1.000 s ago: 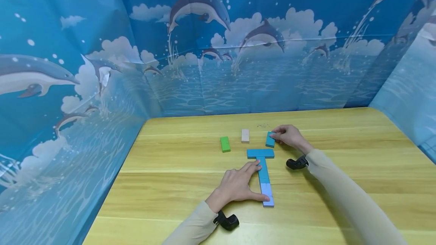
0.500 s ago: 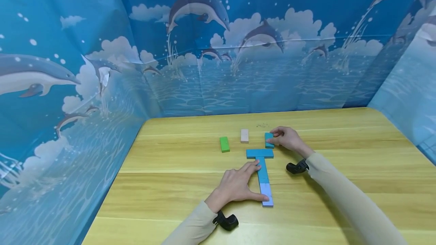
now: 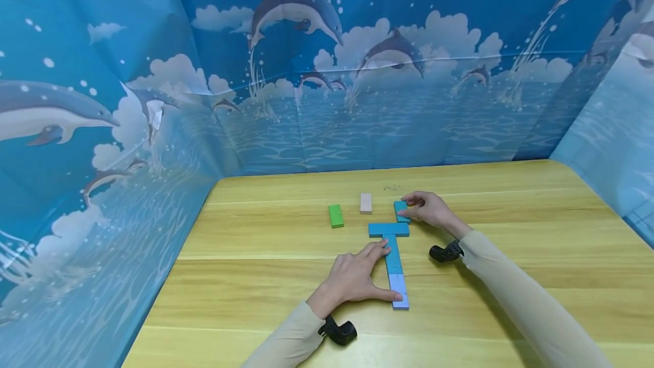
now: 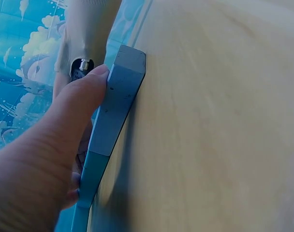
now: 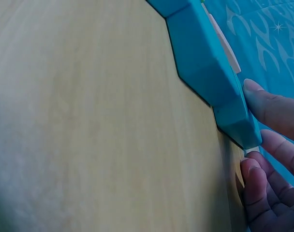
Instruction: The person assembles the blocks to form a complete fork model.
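My right hand [image 3: 430, 209] grips a small blue block [image 3: 402, 219] just beyond the right end of a crosswise blue block [image 3: 380, 230]. Thumb and index finger are at the small block's edges in the right wrist view, the other fingers curled below. A second blue block [image 3: 393, 260] runs from the crosswise one toward me, and a lavender block [image 3: 398, 284] continues the line, making a T. Spread wide, my left hand [image 3: 353, 277] rests along the stem's left side, its thumb on the lavender block [image 4: 119, 96] and its fingertips at the upper blue block.
A green block [image 3: 335, 216] and a pale pinkish block [image 3: 365, 203] lie apart behind the T on the wooden table [image 3: 255, 277]. Dolphin-printed blue cloth [image 3: 327, 129] surrounds the back and sides. Black camera mounts [image 3: 340, 334] are worn at both wrists.
My right hand has brought the small blue block slightly left and nearer to the T's crossbar, turning it a little. My left hand has kept its place on the stem.
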Tool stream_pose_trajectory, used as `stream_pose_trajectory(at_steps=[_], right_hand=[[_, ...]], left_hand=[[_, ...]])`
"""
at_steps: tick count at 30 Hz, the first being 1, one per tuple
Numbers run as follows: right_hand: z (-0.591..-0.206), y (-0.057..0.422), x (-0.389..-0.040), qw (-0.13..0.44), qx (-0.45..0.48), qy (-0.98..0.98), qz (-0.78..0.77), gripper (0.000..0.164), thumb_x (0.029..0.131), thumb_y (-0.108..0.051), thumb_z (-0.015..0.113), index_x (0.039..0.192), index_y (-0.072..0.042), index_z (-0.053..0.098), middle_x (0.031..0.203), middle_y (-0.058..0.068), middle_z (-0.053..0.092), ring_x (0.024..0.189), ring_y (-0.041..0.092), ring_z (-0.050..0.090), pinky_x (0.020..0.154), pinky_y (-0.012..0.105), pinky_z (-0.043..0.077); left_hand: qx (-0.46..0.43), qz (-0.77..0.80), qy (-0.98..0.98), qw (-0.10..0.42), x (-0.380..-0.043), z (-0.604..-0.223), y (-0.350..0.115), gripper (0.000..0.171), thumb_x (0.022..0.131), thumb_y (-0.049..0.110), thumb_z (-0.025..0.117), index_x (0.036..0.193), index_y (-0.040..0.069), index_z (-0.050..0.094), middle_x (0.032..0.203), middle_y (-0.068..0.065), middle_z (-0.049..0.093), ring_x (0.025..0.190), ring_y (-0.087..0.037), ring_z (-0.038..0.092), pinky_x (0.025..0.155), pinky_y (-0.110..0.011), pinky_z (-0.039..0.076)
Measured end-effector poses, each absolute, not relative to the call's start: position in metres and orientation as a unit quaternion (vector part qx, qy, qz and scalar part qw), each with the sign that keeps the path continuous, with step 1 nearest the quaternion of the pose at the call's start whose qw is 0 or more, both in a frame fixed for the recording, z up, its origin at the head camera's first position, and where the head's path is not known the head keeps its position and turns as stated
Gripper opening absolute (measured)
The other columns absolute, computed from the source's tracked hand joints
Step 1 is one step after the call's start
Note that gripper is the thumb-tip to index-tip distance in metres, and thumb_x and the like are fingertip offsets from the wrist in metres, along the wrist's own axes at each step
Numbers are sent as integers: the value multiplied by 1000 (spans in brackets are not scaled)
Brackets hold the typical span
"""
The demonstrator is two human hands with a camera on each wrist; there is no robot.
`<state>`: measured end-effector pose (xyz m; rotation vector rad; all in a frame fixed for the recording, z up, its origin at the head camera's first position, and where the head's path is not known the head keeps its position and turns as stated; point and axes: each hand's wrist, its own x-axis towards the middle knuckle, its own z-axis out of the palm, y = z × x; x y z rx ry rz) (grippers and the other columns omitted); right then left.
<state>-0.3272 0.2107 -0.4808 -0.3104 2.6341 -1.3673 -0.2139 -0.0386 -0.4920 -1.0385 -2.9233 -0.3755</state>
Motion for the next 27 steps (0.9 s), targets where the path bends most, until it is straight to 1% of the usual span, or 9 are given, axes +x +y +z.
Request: stream_pose_trajectory(at_steps=[6, 15, 19, 22, 27], right_hand=[[-482, 210, -328, 73, -117, 883, -449, 55, 84, -31, 73, 127, 0, 57, 118, 21, 54, 98, 31, 53, 77, 41, 47], [-482, 210, -328, 71, -123, 879, -454, 58, 84, -34, 74, 127, 0, 57, 119, 21, 53, 98, 31, 53, 79, 43, 46], [-481, 210, -328, 78, -124, 878, -456, 61, 84, -36, 73, 129, 1, 55, 119, 22, 53, 97, 30, 53, 77, 41, 46], [-478, 210, -330, 82, -116, 877, -460, 59, 86, -34, 71, 130, 2, 53, 117, 21, 53, 95, 30, 55, 74, 38, 49], [-468, 202, -336, 51, -125, 889, -438, 51, 92, -35, 63, 127, 2, 56, 111, 18, 58, 92, 29, 58, 70, 38, 50]], left_hand=[[-333, -118, -936, 12, -215, -493, -40, 99, 65, 85, 54, 145, 28, 39, 151, 14, 27, 54, -3, 39, 46, -22, 29], [-330, -117, -937, 11, -216, -492, -40, 100, 65, 85, 53, 146, 29, 38, 151, 14, 27, 50, -5, 39, 44, -23, 30], [-329, -116, -937, 14, -216, -492, -40, 100, 64, 86, 53, 145, 29, 38, 151, 14, 27, 49, -5, 38, 44, -23, 29], [-329, -116, -937, 12, -216, -493, -41, 100, 64, 86, 52, 145, 30, 38, 151, 15, 27, 48, -5, 38, 44, -23, 29], [-329, -116, -937, 7, -215, -494, -40, 99, 64, 86, 52, 146, 31, 37, 151, 15, 26, 48, -6, 38, 45, -23, 29]])
